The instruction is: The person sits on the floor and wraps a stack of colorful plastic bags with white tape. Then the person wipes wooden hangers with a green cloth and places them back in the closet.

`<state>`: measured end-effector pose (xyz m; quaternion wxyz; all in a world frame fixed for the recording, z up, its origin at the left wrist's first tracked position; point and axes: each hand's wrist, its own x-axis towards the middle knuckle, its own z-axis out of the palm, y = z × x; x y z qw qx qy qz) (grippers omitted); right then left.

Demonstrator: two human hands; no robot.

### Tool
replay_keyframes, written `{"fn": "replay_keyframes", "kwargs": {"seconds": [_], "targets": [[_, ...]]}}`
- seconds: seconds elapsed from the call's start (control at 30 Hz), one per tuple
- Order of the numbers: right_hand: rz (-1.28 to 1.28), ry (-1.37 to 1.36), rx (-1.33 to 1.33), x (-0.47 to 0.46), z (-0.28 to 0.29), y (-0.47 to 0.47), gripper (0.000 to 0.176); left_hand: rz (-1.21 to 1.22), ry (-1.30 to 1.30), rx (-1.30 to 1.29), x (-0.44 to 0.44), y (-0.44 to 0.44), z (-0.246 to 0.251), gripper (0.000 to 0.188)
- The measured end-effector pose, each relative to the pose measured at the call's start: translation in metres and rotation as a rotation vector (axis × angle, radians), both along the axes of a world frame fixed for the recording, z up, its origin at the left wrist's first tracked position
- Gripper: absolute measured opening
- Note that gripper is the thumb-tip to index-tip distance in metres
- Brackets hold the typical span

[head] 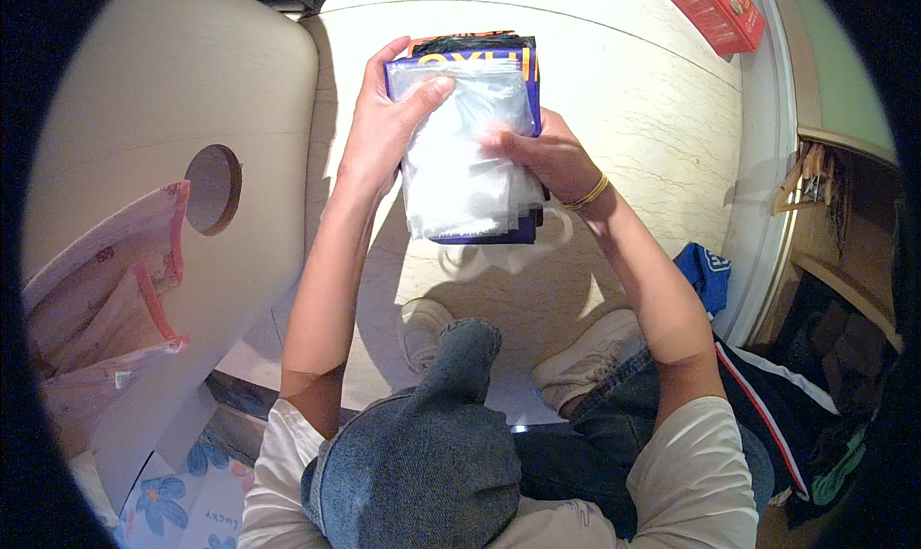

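Observation:
Both of my hands hold a stack of flat plastic bags out in front of me, above the floor. On top lies a clear plastic bag (460,167), creased and shiny in the light. Beneath it, a purple bag with large yellow lettering (531,95) shows at the edges, and black and orange bags peek out at the far end. My left hand (392,113) grips the left side, thumb on the clear bag. My right hand (554,153) holds the right side, its blurred thumb resting on top. A white strap-like loop (557,232) is seen below the stack.
A pale padded panel (273,117) with a round hole rises at left, a pink cloth (108,290) hanging by it. A red box (712,9) stands at far right. A blue packet (704,275) and dark clothing (770,405) lie near an open cabinet (835,254).

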<state>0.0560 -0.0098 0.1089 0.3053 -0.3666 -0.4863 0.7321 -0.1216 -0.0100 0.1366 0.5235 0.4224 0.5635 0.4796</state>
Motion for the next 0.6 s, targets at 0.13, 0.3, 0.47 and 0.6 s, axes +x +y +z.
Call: {"fn": "replay_keyframes", "kwargs": {"seconds": [0.13,0.3,0.47,0.6], "targets": [[-0.120,-0.042,-0.052,0.005,-0.009,0.012,0.039,-0.157,-0.313,-0.269,-0.003,-0.010,0.005,0.065],[-0.095,-0.036,0.002,0.007,-0.018,0.014,0.036,-0.354,-0.309,-0.378,-0.013,-0.015,-0.003,0.065],[-0.065,0.092,-0.099,0.009,-0.016,0.015,0.041,-0.321,-0.305,-0.462,-0.010,-0.017,-0.006,0.064],[-0.090,0.113,-0.095,0.010,-0.010,0.014,0.045,-0.271,-0.314,-0.371,-0.006,-0.022,-0.006,0.061]]}}
